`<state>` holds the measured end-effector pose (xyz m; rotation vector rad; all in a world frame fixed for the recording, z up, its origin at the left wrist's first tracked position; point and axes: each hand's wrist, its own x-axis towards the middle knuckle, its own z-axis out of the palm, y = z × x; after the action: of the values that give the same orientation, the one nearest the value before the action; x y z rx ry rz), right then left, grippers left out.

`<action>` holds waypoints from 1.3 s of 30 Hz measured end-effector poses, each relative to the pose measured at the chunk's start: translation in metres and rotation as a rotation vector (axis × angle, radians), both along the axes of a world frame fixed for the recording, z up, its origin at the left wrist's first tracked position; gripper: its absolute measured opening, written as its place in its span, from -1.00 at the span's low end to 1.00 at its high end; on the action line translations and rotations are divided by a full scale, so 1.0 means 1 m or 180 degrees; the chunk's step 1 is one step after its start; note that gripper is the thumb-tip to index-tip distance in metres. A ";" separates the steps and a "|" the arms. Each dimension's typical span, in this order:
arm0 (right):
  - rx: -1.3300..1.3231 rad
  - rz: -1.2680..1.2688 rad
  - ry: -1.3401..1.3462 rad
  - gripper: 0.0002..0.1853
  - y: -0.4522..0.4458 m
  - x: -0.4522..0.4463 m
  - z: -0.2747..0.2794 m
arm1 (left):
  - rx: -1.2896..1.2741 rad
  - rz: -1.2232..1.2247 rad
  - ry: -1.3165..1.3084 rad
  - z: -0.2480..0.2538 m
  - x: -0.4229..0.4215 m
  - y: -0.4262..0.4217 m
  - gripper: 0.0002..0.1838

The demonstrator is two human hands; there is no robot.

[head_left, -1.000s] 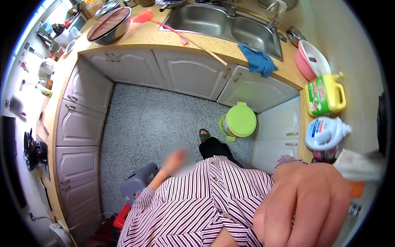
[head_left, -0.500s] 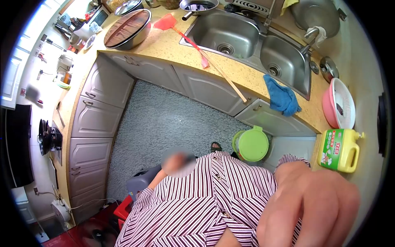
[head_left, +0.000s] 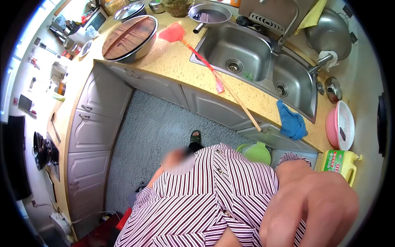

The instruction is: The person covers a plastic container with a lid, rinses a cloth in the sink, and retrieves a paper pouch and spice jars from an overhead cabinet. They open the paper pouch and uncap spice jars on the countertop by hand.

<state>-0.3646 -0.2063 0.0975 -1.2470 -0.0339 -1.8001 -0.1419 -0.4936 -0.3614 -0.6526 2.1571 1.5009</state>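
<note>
Very large in the lower right, close to the camera, is my right hand [head_left: 312, 206]. Its fingers are bent together towards the camera; the fingertips run out of the frame, so what they grip is hidden. Down by my left side, against the striped shirt [head_left: 205, 197], my left hand [head_left: 173, 160] is smeared by a blur, with a dark patch beside it. Whether it holds anything does not show. Ahead, a pink fly swatter [head_left: 173, 33] with a long wooden handle lies across the counter [head_left: 164, 61], its end jutting over the front edge. Neither hand touches it.
A double steel sink [head_left: 257, 61] is set in the counter, with a blue cloth [head_left: 293, 123] over the edge. A wooden-lidded pot [head_left: 131, 39] stands left. At right are a pink basin [head_left: 331, 123] and yellow jug [head_left: 349, 166]. A green bin [head_left: 259, 154] stands below.
The counter and sink have shifted rightward in view. My sandalled foot shows further forward and left, and the shirt covers more of the green bin. Both hands keep about the same place.
</note>
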 end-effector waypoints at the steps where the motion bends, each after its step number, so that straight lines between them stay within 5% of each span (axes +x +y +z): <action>1: 0.0012 -0.0059 0.0010 -0.95 -0.012 -0.004 0.002 | -0.0204 -0.0116 0.0126 0.007 -0.018 -0.010 -0.61; 5: 0.0120 -0.0420 0.0034 -0.92 -0.059 -0.015 0.011 | -0.0665 0.0001 0.1003 -0.003 -0.067 -0.055 -0.65; 9: 0.0329 -0.0995 0.0072 -0.88 -0.091 -0.028 0.007 | 0.0098 0.0287 0.1093 0.041 -0.128 -0.082 -0.70; 11: 0.0467 -0.0447 0.0693 -0.88 -0.088 -0.062 -0.009 | -0.0161 -0.0119 0.1369 0.048 -0.152 -0.091 -0.71; 14: 0.1878 -0.2391 0.2468 -0.87 -0.080 -0.091 -0.078 | 0.0123 0.0317 0.1215 0.080 -0.182 -0.091 -0.73; 15: 0.3312 -0.2797 0.3316 -0.71 -0.077 -0.099 -0.103 | 0.0144 0.0273 0.1203 0.090 -0.189 -0.090 -0.73; 16: 0.3749 -0.3969 0.4193 -0.57 -0.076 -0.106 -0.145 | 0.0066 0.0309 0.1236 0.100 -0.196 -0.088 -0.73; 18: 0.4899 -0.4643 0.5580 -0.56 -0.069 -0.111 -0.209 | 0.0104 0.0405 0.1457 0.101 -0.205 -0.083 -0.73; 20: 0.5034 -0.4768 0.5301 -0.59 -0.050 -0.123 -0.267 | 0.0152 0.0400 0.1526 0.107 -0.213 -0.076 -0.74; 27: 0.5210 -0.4590 0.4671 -0.77 -0.027 -0.125 -0.288 | 0.0316 0.0397 0.1717 0.138 -0.248 -0.060 -0.77; 39: 0.7218 -0.5177 0.2369 -0.85 0.214 -0.027 -0.195 | 0.0466 0.0156 0.1919 0.157 -0.323 -0.034 -0.77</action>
<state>-0.3919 0.0074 -0.0976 0.2997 2.9499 -0.7003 -0.4645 -0.5271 -0.2043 -0.2128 2.4207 2.0596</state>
